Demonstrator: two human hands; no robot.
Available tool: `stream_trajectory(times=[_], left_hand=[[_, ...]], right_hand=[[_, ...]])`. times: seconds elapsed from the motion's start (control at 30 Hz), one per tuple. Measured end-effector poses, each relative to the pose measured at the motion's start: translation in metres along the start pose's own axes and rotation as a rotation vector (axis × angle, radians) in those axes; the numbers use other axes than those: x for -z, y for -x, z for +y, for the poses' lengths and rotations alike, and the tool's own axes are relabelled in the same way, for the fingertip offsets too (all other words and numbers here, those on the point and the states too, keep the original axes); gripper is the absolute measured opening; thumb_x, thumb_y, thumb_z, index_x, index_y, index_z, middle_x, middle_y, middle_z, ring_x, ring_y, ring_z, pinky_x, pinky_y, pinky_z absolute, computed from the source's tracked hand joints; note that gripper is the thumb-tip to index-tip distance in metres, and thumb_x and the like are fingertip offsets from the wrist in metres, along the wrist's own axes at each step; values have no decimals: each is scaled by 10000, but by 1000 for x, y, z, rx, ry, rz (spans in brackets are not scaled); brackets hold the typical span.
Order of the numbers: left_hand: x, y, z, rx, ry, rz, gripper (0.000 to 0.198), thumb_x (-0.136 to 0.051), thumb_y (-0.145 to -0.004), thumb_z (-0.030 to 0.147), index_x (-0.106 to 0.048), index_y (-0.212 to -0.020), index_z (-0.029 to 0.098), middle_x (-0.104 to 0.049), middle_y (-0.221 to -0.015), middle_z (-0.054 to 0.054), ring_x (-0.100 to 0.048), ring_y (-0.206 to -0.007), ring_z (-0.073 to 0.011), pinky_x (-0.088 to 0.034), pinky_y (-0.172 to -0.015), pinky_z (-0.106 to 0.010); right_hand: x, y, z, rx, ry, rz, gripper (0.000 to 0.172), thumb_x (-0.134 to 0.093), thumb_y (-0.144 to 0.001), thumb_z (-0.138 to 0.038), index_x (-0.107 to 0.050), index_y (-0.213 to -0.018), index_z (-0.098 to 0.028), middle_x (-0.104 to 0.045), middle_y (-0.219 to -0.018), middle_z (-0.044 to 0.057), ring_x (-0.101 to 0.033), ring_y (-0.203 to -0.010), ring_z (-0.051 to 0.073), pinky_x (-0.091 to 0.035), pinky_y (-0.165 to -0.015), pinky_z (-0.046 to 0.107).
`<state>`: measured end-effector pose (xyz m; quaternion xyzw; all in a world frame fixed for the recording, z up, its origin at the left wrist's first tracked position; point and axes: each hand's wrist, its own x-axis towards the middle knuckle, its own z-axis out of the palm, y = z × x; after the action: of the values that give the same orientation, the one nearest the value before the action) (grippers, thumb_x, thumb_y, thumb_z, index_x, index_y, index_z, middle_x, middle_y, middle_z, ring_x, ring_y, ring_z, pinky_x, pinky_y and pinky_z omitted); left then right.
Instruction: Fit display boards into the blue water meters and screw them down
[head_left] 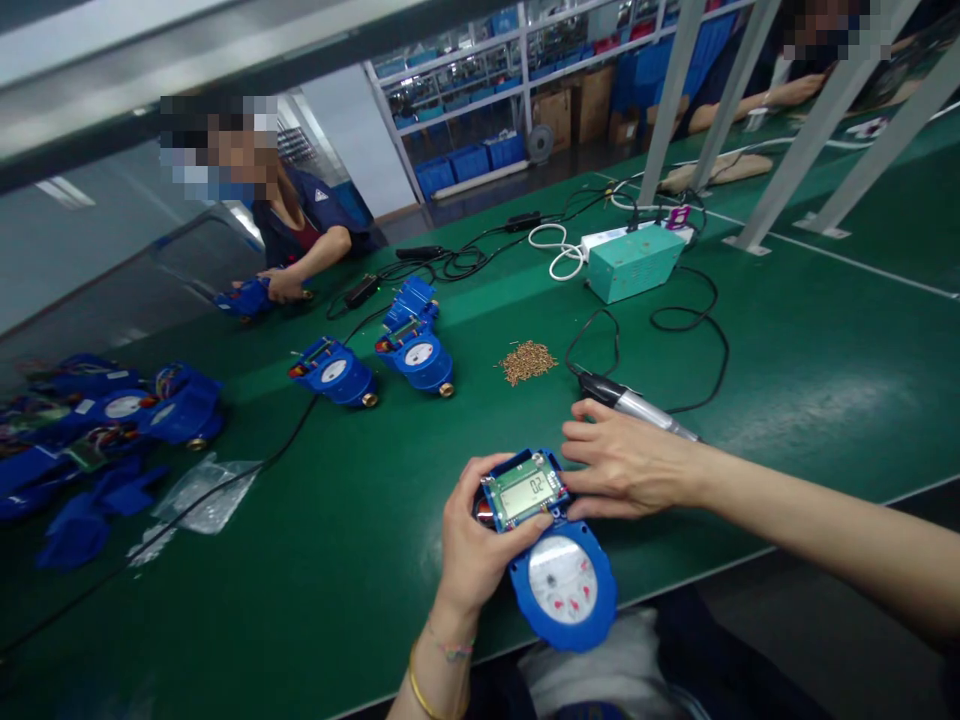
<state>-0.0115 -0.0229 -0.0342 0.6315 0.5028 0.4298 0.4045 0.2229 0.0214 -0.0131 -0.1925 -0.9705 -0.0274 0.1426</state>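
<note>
My left hand (pixel 480 545) is closed around a blue water meter (pixel 564 580), its thumb lying across the middle of the body. The meter is tilted toward me near the table's front edge. Its upper box has no lid on, so a green circuit board with a lit LCD (pixel 529 492) shows; below is a round white dial with red pointers. My right hand (pixel 637 460) grips the right edge of that box between thumb and fingertips; whether a small part is also between them is hidden. Just behind the right hand lies an electric screwdriver (pixel 645 408) with a black and silver body.
A pile of brass-coloured screws (pixel 528 362) lies ahead. Two more meters (pixel 335 372) (pixel 420 352) stand to the left, beyond a clear plastic bag (pixel 214 492) and heaped blue meters (pixel 124 405). A teal box (pixel 636 263) with cables sits behind. Across the table a co-worker's hand (pixel 285 285) holds a meter.
</note>
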Motion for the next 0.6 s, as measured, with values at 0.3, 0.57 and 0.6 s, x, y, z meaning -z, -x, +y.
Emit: stream_trajectory(times=[0.3,0.57,0.6], left_hand=[[2,2,-4,20,20,-3,536,-874,-627,301,-657,-1111,223,-674,-1063,-21,-662,-991,-211,-524,-897,-296],[2,1,0,16,18,10,537,-876,-615,348,-669,-1091,208,-682,-1042,-33,-669,-963,-221,-547,-858,-303],[2,1,0,14,19,11,534,-876,-616,347,-670,-1089,209,-683,-1036,-31,-669,-960,-219,-546,-860,-303]], right_hand=[[-3,1,-4,-60,-157,5,371,-372,-1048,-379,-649,-904,-177,-596,-779,43,-465,-791,207,-303,-857,415],[0,14,-6,-122,-718,240,270,-480,-945,-145,-700,-1102,-151,-703,-876,73,-565,-824,180,-386,-790,363],[1,15,-7,-127,-745,245,279,-476,-930,-128,-709,-1082,-155,-697,-843,64,-563,-799,174,-384,-772,355]])
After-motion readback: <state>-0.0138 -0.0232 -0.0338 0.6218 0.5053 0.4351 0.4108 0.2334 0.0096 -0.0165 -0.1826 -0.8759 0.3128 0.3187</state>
